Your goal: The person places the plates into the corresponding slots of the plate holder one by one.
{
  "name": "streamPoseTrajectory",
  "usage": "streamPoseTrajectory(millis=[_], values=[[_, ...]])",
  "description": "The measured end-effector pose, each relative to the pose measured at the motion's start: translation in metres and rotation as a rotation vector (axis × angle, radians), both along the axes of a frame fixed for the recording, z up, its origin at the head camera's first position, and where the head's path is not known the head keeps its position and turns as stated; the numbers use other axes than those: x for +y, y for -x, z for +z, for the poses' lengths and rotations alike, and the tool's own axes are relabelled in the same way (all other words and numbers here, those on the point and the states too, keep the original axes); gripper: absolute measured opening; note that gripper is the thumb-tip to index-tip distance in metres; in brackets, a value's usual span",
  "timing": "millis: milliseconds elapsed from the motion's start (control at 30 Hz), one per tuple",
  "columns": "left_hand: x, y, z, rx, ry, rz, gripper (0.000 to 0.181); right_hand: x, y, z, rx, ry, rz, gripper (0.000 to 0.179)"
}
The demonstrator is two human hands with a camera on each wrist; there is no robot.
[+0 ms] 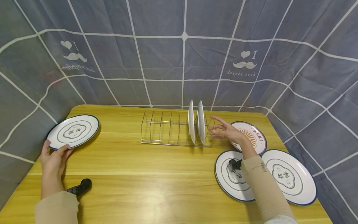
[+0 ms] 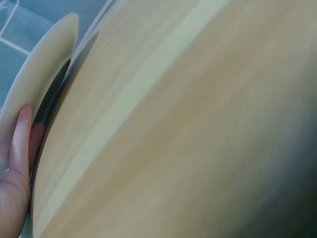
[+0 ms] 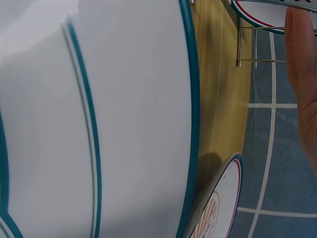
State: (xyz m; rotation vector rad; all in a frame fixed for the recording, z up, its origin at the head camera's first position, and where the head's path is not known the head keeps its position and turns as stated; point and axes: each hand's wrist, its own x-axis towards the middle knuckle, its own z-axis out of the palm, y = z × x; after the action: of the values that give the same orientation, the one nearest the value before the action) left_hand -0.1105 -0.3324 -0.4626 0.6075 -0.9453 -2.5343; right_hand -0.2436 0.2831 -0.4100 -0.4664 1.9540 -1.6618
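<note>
One blue-rimmed white plate (image 1: 73, 131) left of silver wire rack (image 1: 167, 144): left hand (image 1: 54, 160) gripped, left-wrist view alone showed underside (image 2: 42, 69); right hand (image 1: 227, 132) beside rack, fingers apart.

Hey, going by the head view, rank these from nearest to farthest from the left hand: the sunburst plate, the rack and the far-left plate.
1. Far-left plate: gripped by the left hand at its near edge.
2. Rack: around the middle.
3. Sunburst plate: right side, beyond the rack.
</note>
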Motion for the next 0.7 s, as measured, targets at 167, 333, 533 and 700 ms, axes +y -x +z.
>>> streamPoseTrajectory(millis=[167,333,533,700], values=[[0.012,0.001,0.0,0.16,-0.119,0.056,0.093,0.0,-0.002,0.0,-0.001,0.002,-0.002,0.074],[0.029,0.005,0.008,0.227,-0.127,0.134,0.091,0.001,-0.004,-0.002,0.001,-0.005,0.0,0.075],[0.055,0.012,0.029,0.272,-0.016,0.101,0.09,0.002,-0.006,-0.003,0.006,-0.007,-0.002,0.076],[0.082,0.017,0.057,0.333,0.105,0.038,0.089,0.003,-0.009,-0.003,0.005,-0.001,0.0,0.076]])
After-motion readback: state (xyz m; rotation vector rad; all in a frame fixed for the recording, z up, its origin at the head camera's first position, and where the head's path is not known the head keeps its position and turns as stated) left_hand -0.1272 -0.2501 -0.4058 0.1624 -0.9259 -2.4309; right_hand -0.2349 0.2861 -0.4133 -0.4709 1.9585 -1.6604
